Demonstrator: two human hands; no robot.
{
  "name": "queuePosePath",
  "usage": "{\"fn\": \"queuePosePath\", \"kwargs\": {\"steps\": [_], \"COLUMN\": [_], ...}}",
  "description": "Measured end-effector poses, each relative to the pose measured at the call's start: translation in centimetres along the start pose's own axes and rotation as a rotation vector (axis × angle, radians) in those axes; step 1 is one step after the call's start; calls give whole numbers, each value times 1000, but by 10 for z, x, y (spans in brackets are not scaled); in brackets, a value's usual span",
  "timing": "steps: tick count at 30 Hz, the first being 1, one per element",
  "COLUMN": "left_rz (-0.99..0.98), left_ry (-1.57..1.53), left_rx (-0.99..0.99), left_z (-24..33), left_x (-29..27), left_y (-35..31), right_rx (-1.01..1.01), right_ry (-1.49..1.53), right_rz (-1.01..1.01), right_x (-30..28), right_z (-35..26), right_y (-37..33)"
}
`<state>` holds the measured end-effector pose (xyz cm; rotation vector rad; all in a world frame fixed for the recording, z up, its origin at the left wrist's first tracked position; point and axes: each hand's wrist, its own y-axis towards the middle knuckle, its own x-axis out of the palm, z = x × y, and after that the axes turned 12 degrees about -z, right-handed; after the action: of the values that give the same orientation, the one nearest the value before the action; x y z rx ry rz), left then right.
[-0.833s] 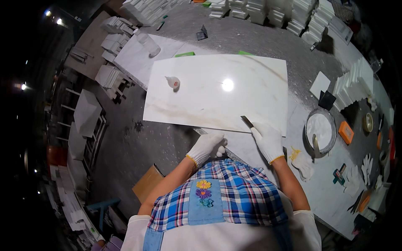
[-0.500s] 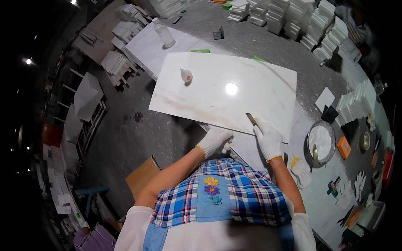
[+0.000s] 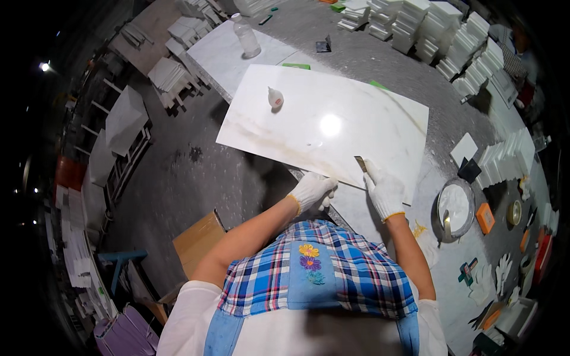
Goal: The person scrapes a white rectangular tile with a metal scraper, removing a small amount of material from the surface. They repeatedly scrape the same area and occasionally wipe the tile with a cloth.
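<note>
A large glossy white slab with faint tan veins (image 3: pixel 285 133) lies in front of me, raised on green blocks. My right hand (image 3: pixel 385 191), in a white knit glove, is closed round a putty knife (image 3: pixel 360 164); its blade rests over the slab near the front right edge. My left hand (image 3: pixel 314 191), gloved too, is curled closed at the slab's front edge; whether anything is inside its fingers is hidden. A small squeeze bottle (image 3: pixel 275 98) stands on the slab's left part.
A clear bottle (image 3: pixel 246 37) stands at the far left of the worktop. Right of the slab are a round pan of white paste with a spoon (image 3: pixel 456 206), an orange block (image 3: pixel 485 218) and loose gloves (image 3: pixel 503 268). Stacks of white tiles (image 3: pixel 409 26) line the back.
The whole view has shifted slightly. My right hand and the putty knife stay near the slab's front right edge, the blade at a steeper angle. My left hand stays closed by the edge.
</note>
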<state>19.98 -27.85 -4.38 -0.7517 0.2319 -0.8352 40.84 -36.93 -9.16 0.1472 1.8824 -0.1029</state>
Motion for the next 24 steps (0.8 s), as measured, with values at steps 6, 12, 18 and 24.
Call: {"fn": "queuePosePath", "kwargs": {"steps": [6, 12, 18, 24], "left_rz": [-21, -44, -32, -31], "left_ry": [-10, -11, 49, 65], "left_rx": [-11, 7, -40, -33], "left_z": [-3, -12, -10, 1], "left_x": [-5, -12, -12, -8], "left_y": [5, 14, 15, 5], "right_rx": [14, 40, 13, 57], "right_ry": [66, -22, -32, 25], "right_rz": [-23, -83, -41, -49], "right_x": [2, -2, -3, -5], "right_z": [3, -1, -1, -3], "right_y": [5, 7, 7, 7]}}
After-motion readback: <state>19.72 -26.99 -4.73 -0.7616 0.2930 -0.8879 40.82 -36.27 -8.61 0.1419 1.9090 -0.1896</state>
